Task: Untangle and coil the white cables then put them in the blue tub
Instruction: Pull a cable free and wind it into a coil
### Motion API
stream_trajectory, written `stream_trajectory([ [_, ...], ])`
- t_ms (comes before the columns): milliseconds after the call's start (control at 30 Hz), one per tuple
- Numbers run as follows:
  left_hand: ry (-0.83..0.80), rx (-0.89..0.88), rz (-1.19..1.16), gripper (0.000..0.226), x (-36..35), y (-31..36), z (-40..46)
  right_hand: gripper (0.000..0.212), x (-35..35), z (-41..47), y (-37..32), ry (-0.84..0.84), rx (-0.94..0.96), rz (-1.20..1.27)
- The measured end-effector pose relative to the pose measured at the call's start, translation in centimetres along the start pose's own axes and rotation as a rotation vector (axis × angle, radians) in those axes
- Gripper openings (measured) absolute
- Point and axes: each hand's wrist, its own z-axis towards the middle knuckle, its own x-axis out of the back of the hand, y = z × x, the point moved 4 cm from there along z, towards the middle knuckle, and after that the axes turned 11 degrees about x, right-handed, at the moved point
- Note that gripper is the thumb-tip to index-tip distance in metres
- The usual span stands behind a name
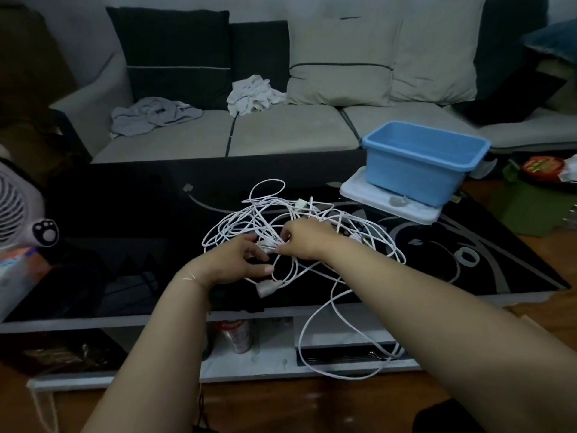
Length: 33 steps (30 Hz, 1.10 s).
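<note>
A tangle of white cables (pixel 249 214) lies spread on the black glass table (pixel 125 239), with one long loop hanging over the front edge. My left hand (pixel 240 260) and my right hand (pixel 306 239) meet in the middle of the tangle, each pinching cable strands around a white plug between them. Another white plug (pixel 263 289) rests just below my left hand. The blue tub (pixel 418 164) stands empty at the table's far right, on a white lid (pixel 374 198).
A grey sofa (pixel 281 132) with cushions and crumpled cloths runs behind the table. A white fan (pixel 15 207) stands at the left. A can (pixel 239 335) sits on the shelf under the table. A green box (pixel 537 207) with packets is at the right.
</note>
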Motion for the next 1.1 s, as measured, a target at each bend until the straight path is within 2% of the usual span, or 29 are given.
stream_trajectory([
  [67, 0.102, 0.035, -0.042, 0.044, 0.1, -0.4, 0.8, 0.024, 0.3, 0.2, 0.2, 0.111, 0.003, 0.028],
  [167, 0.25, 0.097, -0.068, 0.045, -0.2, -1.0, 1.9, 0.023, 1.4, 0.2, 1.2, 0.306, 0.022, 0.278],
  [267, 0.315, 0.123, 0.069, 0.055, -1.2, -1.0, 2.5, 0.023, 2.9, 0.2, 1.9, 0.392, 0.054, 0.5],
  [367, 0.396, 0.067, -0.111, 0.048, -0.9, 0.4, 2.2, 0.018, 4.0, 0.3, 2.5, 0.462, 0.037, 0.583],
  [434, 0.426, -0.003, -0.162, 0.047, -0.9, 1.8, 1.7, 0.016, 4.4, 0.4, 2.5, 0.472, 0.007, 0.731],
  [534, 0.447, -0.038, 0.087, 0.045, -2.0, 3.0, 1.3, 0.015, 4.6, 0.2, 1.6, 0.408, 0.004, 1.01],
  [634, 0.494, -0.061, 0.062, 0.025, -1.9, 3.1, 1.4, 0.014, 5.1, -0.2, 0.9, 0.414, 0.05, 1.035],
  [700, 0.506, -0.047, -0.044, 0.019, -1.0, 2.8, 1.5, 0.016, 5.9, -0.3, 1.6, 0.496, 0.033, 0.996],
  [767, 0.562, -0.032, -0.093, 0.021, -0.1, 2.4, 1.4, 0.02, 6.4, -0.2, 3.0, 0.554, -0.041, 0.845],
  [834, 0.673, -0.022, -0.122, 0.016, 0.5, 2.2, 0.8, 0.036, 6.5, -0.3, 4.3, 0.496, -0.16, 0.612],
  [901, 0.745, -0.044, -0.135, 0.009, 0.8, 2.4, 0.0, 0.064, 6.1, -0.9, 4.6, 0.365, -0.232, 0.338],
  [934, 0.766, -0.071, -0.106, 0.006, 0.8, 2.7, -0.2, 0.074, 6.0, -1.2, 4.2, 0.358, -0.181, 0.155],
  [1001, 0.791, -0.133, -0.02, 0.003, 0.7, 3.3, -0.6, 0.083, 6.2, -1.6, 2.0, 0.456, 0.108, -0.175],
  [1034, 0.8, -0.156, -0.002, 0.003, 0.7, 3.4, -0.7, 0.078, 6.2, -1.5, 0.9, 0.459, 0.275, -0.252],
  [1101, 0.818, -0.177, -0.041, 0.005, 0.9, 3.5, -0.9, 0.053, 5.7, -1.0, -0.5, 0.281, 0.441, -0.249],
])
